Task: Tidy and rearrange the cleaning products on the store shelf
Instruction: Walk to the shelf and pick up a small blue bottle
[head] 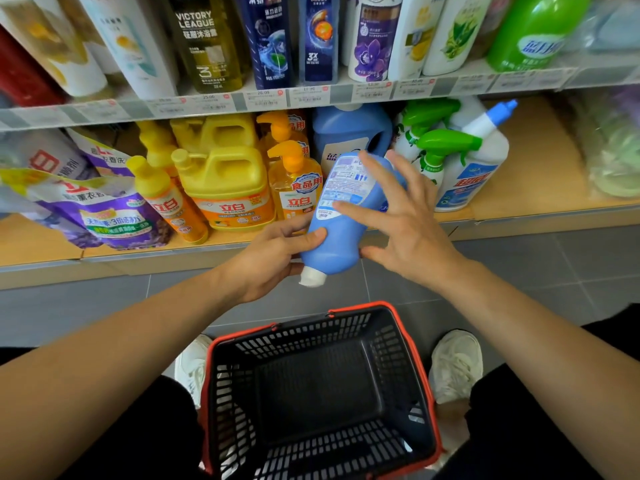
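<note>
A white-capped blue plastic bottle (341,230) is held cap-down before the lower wooden shelf (533,174), gripped near its neck by the left hand (273,258) and touched by the spread fingers of the right hand (405,220); re-shelving is judged under way, and turning it upright is called for next.

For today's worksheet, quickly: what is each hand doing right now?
Left hand: grips the blue bottle.
Right hand: open, touching the bottle.
</note>
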A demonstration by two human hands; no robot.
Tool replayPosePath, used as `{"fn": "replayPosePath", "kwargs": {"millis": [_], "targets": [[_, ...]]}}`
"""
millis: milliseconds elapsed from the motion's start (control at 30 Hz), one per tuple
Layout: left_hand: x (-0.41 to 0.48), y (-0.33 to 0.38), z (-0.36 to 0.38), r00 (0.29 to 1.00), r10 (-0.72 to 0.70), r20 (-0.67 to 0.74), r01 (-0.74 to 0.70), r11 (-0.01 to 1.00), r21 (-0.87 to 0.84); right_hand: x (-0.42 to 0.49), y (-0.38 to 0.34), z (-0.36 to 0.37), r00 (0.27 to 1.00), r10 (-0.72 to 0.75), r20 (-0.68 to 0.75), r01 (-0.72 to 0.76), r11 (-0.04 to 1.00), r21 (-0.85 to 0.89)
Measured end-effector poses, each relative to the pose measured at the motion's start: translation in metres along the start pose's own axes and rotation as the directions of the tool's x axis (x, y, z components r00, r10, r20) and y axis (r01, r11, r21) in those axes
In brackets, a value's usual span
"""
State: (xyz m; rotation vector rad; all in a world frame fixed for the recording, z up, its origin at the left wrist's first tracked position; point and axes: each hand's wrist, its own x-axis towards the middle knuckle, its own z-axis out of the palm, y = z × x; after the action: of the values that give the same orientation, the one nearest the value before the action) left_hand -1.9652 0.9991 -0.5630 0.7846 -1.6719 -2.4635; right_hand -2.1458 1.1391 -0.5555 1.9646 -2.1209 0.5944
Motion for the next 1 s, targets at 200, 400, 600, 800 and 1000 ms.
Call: {"fn": "replayPosePath", "kwargs": {"millis": [200, 400, 600, 800, 1000], "targets": [[0.0, 0.007, 0.001, 0.998, -0.004, -0.062, -0.003, 0.994, -0.107, -0.001, 0.0, 0.007, 1.0, -0.028, -0.012, 0.029, 0.984, 0.174], [-0.001, 0.013, 0.0, 0.999, 0.019, -0.049, -0.022, 0.997, -0.076, -0.011, 0.007, 0.014, 0.943, 0.278, 0.183, -0.331, 0.72, 0.61], [0.002, 0.015, -0.009, 0.946, 0.304, -0.111, -0.206, 0.831, 0.517, -0.015, 0.006, 0.025, 0.878, 0.319, 0.356, -0.477, 0.529, 0.702], [0.005, 0.014, -0.006, 0.922, 0.386, 0.0, -0.287, 0.686, 0.668, -0.016, 0.003, 0.033, 0.83, 0.251, 0.499, -0.557, 0.426, 0.713], [0.002, 0.013, -0.005, 0.798, 0.603, -0.017, -0.371, 0.513, 0.774, -0.017, -0.004, 0.035, 0.82, 0.263, 0.508, -0.572, 0.398, 0.717]]}}
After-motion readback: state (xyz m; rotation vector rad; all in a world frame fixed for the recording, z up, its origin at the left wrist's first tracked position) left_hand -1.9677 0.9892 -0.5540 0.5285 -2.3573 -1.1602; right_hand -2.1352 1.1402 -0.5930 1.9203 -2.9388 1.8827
